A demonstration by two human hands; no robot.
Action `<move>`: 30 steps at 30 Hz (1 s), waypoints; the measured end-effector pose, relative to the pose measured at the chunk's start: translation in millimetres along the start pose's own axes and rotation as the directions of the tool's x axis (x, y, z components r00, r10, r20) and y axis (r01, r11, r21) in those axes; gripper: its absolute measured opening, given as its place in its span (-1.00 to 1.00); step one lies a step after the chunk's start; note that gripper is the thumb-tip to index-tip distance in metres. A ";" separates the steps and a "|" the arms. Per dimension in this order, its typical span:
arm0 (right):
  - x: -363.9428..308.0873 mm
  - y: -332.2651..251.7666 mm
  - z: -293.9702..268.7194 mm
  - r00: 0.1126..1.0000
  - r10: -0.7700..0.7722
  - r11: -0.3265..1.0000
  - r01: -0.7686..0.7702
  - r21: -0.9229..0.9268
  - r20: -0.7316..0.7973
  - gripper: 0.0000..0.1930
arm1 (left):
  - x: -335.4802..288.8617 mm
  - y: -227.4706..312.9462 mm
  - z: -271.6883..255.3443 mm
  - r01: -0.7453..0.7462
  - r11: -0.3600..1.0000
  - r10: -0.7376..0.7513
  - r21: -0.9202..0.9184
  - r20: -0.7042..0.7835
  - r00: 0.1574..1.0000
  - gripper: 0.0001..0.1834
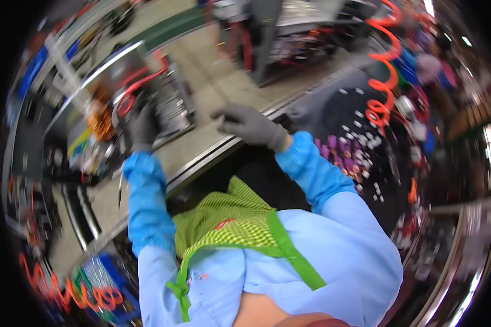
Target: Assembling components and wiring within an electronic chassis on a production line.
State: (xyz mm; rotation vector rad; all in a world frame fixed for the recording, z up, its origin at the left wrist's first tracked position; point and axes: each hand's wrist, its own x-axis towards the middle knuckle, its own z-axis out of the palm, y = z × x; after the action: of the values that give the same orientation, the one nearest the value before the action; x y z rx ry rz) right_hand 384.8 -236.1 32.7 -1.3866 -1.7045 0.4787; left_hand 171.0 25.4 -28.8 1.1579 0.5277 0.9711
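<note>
My left hand point(142, 124), in a dark grey glove, is at the left beside a metal tray point(186, 111) bearing rows of small silvery parts. Its fingers are smeared by motion, and whether they grip anything is hidden. A red hose or cable point(147, 79) curves close above that hand. Over the bench near its front edge, my right hand point(251, 124) wears the same kind of glove. Thumb and fingers point left and stand apart, with nothing seen between them. Blue sleeve covers reach up both forearms.
Small white pieces point(368, 139) and purple pieces point(333, 148) lie scattered on a dark mat at the right. An orange coiled hose point(384, 82) hangs beyond them. A grey metal post point(264, 46) stands at the back. Copper-coloured material point(99, 120) is left of my left hand.
</note>
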 end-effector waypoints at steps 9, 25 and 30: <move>-285.5 -44.3 -226.7 0.551 -0.001 0.398 -0.765 -0.506 -0.834 -0.71 | -56.3 -16.2 5.6 -0.132 0.972 0.134 0.195 0.003 0.991 -0.61; -372.0 -124.2 -296.1 0.301 -0.178 0.086 -0.944 -0.319 -0.937 -0.63 | -113.3 -11.8 157.2 0.007 0.949 -0.169 0.314 0.490 0.856 -0.69; -232.4 -219.3 -315.3 0.629 -0.173 0.461 -0.628 -0.627 -0.757 -0.67 | -139.6 25.7 252.4 -0.233 0.920 -0.070 0.315 0.718 0.693 -0.62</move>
State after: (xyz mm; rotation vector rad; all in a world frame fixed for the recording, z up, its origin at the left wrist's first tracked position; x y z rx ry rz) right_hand 509.9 -587.4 282.6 -2.1659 -0.9382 -0.9421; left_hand 287.9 -221.9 66.1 1.8161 0.0064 0.4053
